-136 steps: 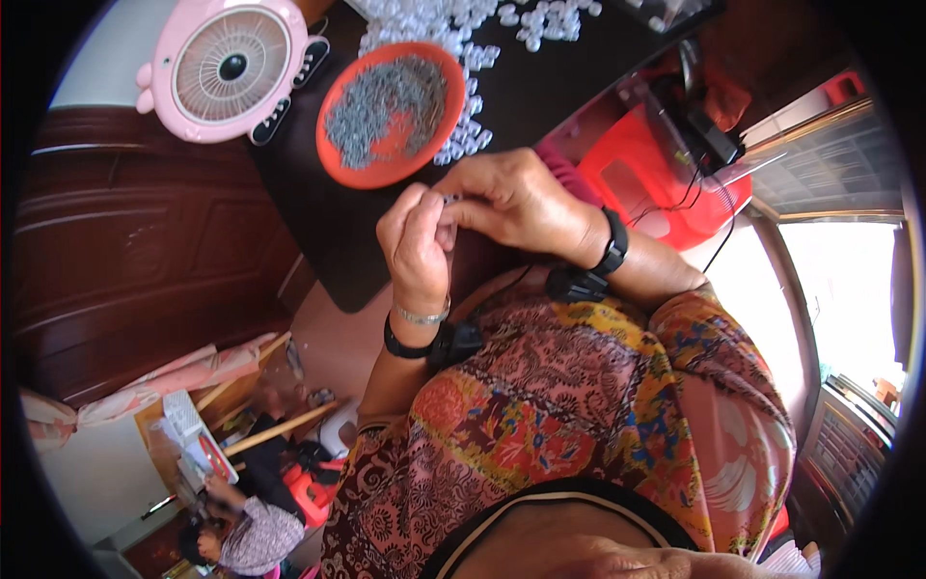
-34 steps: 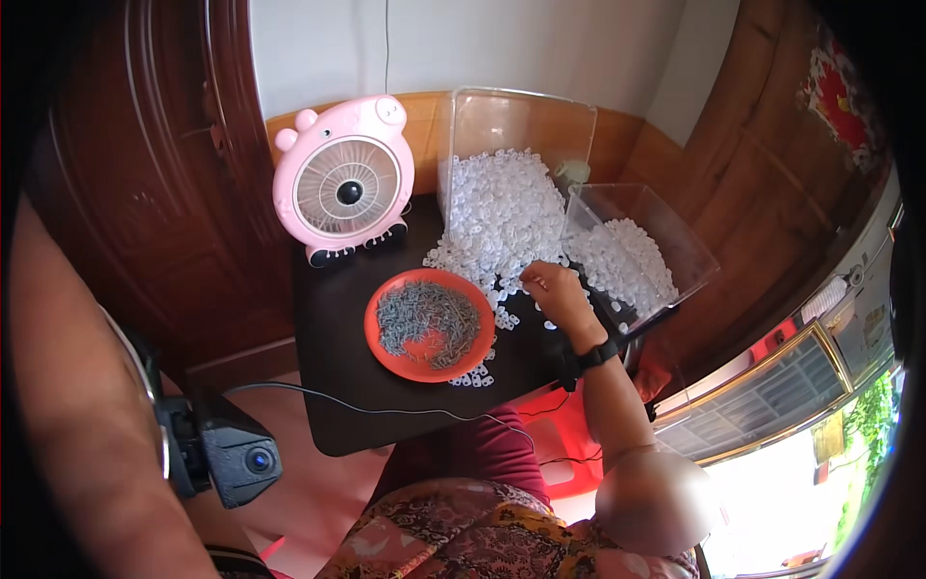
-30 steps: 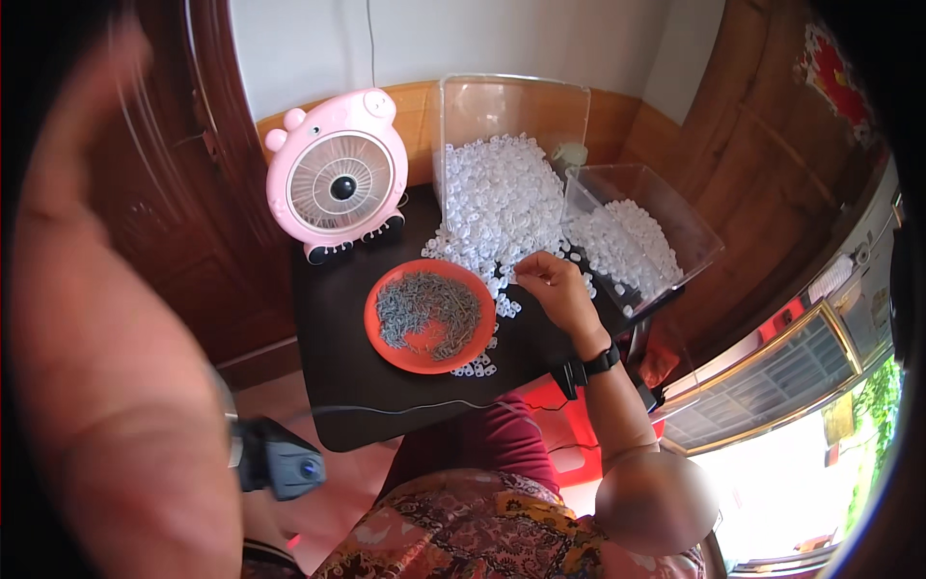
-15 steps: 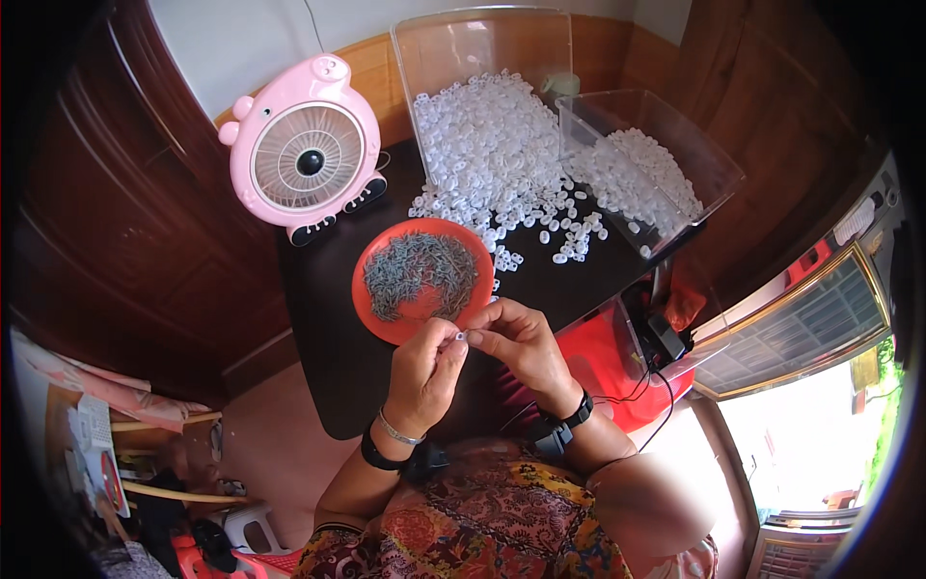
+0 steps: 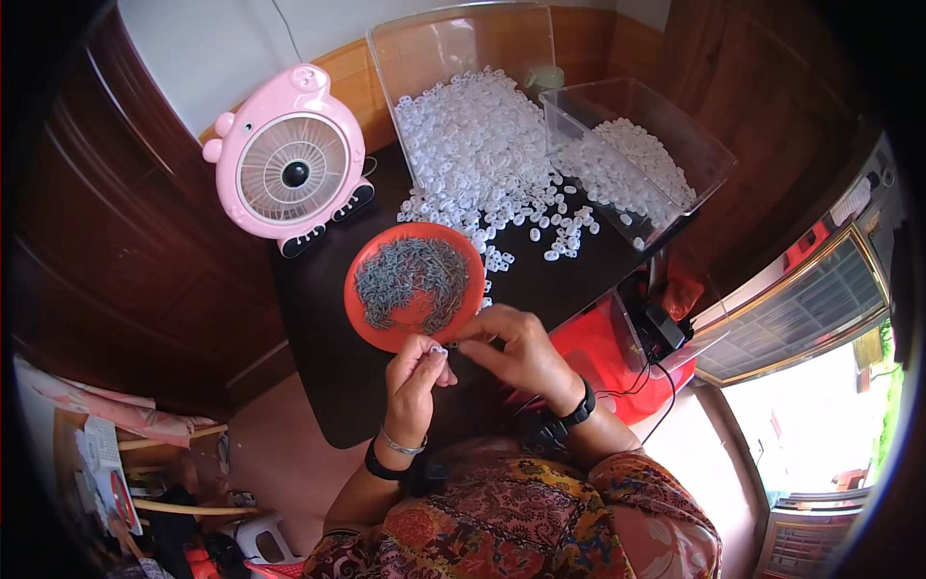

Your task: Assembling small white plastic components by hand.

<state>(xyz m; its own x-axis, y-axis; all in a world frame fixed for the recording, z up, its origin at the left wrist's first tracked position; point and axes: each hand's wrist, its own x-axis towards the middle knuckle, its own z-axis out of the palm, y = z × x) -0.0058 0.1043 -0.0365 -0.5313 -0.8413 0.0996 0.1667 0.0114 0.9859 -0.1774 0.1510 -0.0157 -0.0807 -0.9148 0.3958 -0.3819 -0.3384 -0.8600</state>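
Observation:
Pinched between thumb and forefinger of my left hand (image 5: 413,381) is a small white plastic piece (image 5: 438,349) at the near rim of the orange bowl. My right hand (image 5: 516,352) is just right of it, thumb and fingertips drawn together; whatever they hold is too small to make out. Beyond both hands, the orange bowl (image 5: 359,323) carries a heap of thin grey metal screws or nails (image 5: 410,275), with a bare patch of its bottom showing. Loose white pieces (image 5: 569,236) of a flat oval shape lie on the dark table right of the bowl.
A large clear bin (image 5: 381,58) on its side spills a pile of white pieces. Beside it stands a smaller clear bin (image 5: 714,159) with more. A pink pig-shaped fan (image 5: 227,183) stands at the back left of the dark table (image 5: 323,386). Red container (image 5: 627,386) and cables sit right.
My right hand has moved slightly right, away from the white piece, and its fingertips now sit apart from my left hand's. The left hand keeps hold of the piece.

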